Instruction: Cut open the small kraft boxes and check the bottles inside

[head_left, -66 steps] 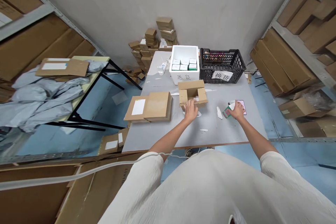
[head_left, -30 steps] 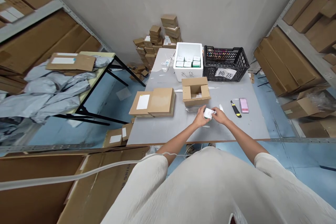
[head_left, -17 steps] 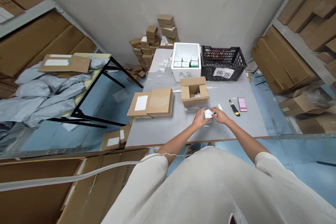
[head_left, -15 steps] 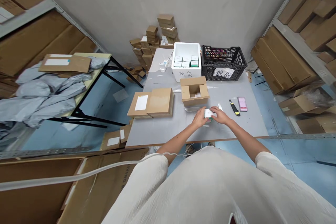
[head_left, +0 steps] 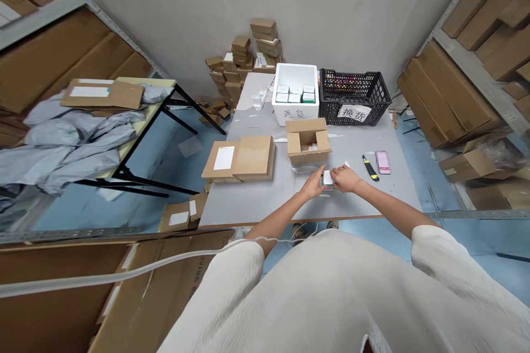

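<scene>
The open carton point(head_left: 309, 159) stands between our hands and the white bin point(head_left: 285, 115); the cutter point(head_left: 370, 168) lies rightward. Over the table point(head_left: 256, 201), our left hand point(head_left: 312, 183) grips the small box point(head_left: 328, 178); our right hand point(head_left: 346, 179), fingers curled against its right edge, now covers more of its top.

Single head-worn view, looking forward and steeply down, wide over the worktable point(head_left: 265, 205)
</scene>
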### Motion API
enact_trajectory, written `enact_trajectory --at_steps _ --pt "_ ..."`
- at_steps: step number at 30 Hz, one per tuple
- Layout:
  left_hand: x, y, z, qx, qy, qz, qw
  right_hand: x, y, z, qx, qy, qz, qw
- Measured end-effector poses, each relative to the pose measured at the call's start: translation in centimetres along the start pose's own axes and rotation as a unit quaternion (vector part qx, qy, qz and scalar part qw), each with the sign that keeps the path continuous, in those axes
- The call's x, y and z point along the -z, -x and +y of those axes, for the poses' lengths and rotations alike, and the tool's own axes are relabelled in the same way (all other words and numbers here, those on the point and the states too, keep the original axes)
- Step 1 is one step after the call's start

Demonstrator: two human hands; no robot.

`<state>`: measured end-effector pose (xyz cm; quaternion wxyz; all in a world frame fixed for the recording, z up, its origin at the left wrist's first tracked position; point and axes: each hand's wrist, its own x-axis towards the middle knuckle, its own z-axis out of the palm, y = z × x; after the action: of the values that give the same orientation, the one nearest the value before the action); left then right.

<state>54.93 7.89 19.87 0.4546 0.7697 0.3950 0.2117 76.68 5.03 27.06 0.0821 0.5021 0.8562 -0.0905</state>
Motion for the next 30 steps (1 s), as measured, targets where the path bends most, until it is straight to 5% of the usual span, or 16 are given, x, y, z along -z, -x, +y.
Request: enact_trajectory --at_steps 12,18,23,27,30 --pt "0.6 -0.1 0.6 0.023 0.003 -0.013 1.0 0.9 -0.1 -0.5 0.095 0.151 -0.029 0.983" --pt "0.7 -0.2 0.6 0.019 -0.009 -0.006 1.0 1.0 0.6 0.3 0.089 0.113 -0.006 0.99" --pt "0.5 0.0 0.2 0.019 -0.019 0.002 1.0 -0.1 0.5 0.9 -0.032 -0.059 0.05 0.997" --pt "0.4 0.1 0.0 0.012 -0.025 0.0 1.0 -1.6 -0.5 1.3 -0.207 -0.242 0.144 0.937" --pt "0.5 -0.1 -0.2 -0.002 -0.034 -0.014 0.999 -2.6 -1.4 1.5 -0.253 -0.312 0.189 0.896"
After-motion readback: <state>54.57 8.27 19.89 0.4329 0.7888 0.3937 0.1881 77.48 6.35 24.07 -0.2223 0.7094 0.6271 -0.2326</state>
